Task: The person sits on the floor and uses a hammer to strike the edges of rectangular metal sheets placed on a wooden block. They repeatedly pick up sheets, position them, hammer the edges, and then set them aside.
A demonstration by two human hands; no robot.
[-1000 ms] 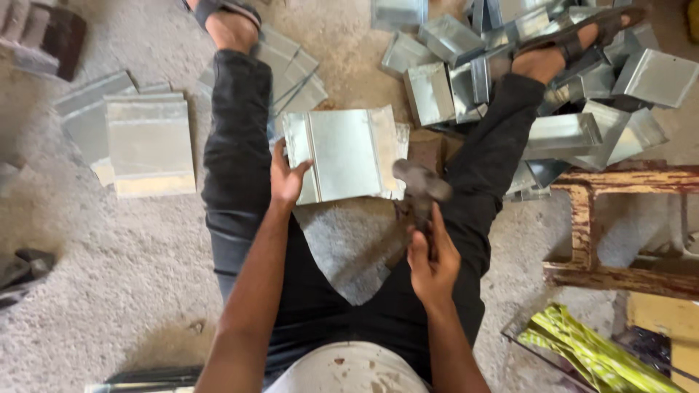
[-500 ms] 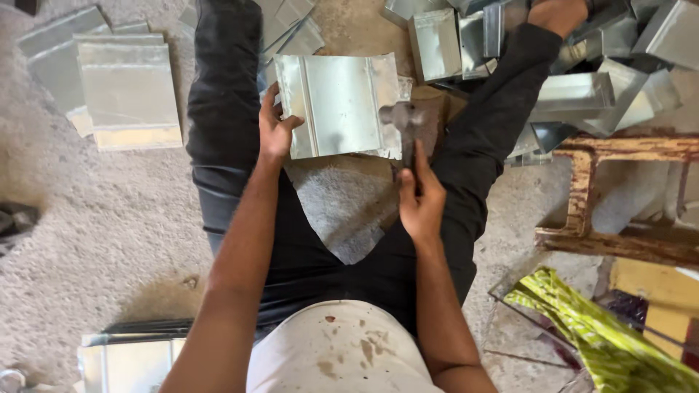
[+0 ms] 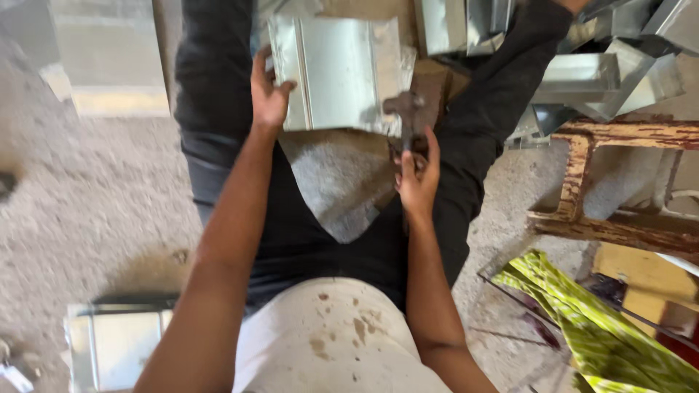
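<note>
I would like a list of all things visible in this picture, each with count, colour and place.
metal sheet: one, silver-grey with folded ribs, between the legs, top centre
hammer: one, dark rusty, head at the sheet's right edge
wooden block: one, brown, under the sheet's right side
folded metal pieces: several, silver, piled top right
flat metal stack: one stack, grey, blurred, top left
wooden frame: one, worn brown, right
striped cloth: one, yellow-green, bottom right
metal tray: one, grey, bottom left
floor: grey, rough
left hand: grips the sheet's left edge
right hand: holds the hammer's handle
legs: two, in black trousers, spread either side of the sheet
</note>
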